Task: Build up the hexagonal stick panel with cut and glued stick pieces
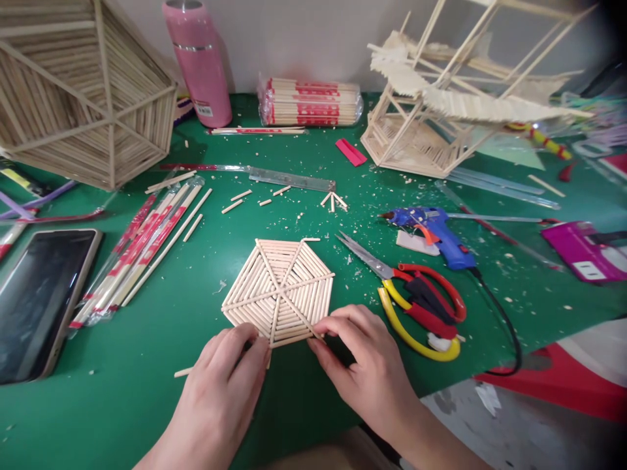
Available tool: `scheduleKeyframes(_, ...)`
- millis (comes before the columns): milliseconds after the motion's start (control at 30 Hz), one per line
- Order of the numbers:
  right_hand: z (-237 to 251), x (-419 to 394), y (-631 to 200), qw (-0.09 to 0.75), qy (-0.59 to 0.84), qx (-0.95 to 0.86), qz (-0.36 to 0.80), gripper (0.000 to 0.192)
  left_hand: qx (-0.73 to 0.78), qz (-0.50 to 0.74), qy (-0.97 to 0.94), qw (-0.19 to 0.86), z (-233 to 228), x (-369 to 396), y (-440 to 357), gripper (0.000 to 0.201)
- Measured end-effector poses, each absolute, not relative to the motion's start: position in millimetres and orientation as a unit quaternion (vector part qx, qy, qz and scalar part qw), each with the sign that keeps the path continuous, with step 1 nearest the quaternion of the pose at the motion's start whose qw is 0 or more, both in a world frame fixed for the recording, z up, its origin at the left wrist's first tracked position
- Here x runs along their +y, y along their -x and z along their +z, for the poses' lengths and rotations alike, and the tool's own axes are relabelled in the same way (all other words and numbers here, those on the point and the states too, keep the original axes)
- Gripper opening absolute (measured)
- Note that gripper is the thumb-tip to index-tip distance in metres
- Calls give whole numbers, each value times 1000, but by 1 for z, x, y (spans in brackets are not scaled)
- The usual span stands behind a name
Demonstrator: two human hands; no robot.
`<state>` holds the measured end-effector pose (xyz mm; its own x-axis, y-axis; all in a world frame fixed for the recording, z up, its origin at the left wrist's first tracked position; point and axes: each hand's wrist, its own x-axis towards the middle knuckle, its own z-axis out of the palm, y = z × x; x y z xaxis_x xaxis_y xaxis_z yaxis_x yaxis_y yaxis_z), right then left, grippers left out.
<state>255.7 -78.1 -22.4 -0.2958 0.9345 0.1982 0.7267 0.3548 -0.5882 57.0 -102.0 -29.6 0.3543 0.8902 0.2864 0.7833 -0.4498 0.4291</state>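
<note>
A flat hexagonal panel of glued wooden sticks point(279, 287) lies on the green mat point(147, 365) in front of me. My left hand point(228, 375) rests at its near-left edge, fingertips touching the lower sticks. My right hand point(355, 356) pinches the near-right edge of the panel between thumb and fingers. A loose short stick point(183, 372) lies on the mat just left of my left hand.
Scissors with red and yellow handles point(416, 303) and a blue glue gun point(438, 235) lie to the right. Wrapped chopsticks point(142, 251) and a phone point(39, 300) are left. A pink bottle point(200, 62), a chopstick pack point(311, 101), a clear ruler point(289, 177) and stick models point(83, 91) stand behind.
</note>
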Motion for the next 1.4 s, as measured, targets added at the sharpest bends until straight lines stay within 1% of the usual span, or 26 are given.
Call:
scheduleKeyframes(267,-21,-78,-255,256,538,-777,200,5,505,212,-824,143,-22,-97,-54,17)
scheduleKeyframes(667,-21,-79,-256,256,538,-775,211,6,509,194,-827,137,-22,-98,-55,16)
scheduleKeyframes(933,-20,-80,-258,252,537,-775,219,14,511,196,-825,143,-21,-98,-54,17)
scheduleKeyframes(1400,-20,-78,-256,253,543,-772,212,10,515,208,-819,143,-20,-98,-55,17)
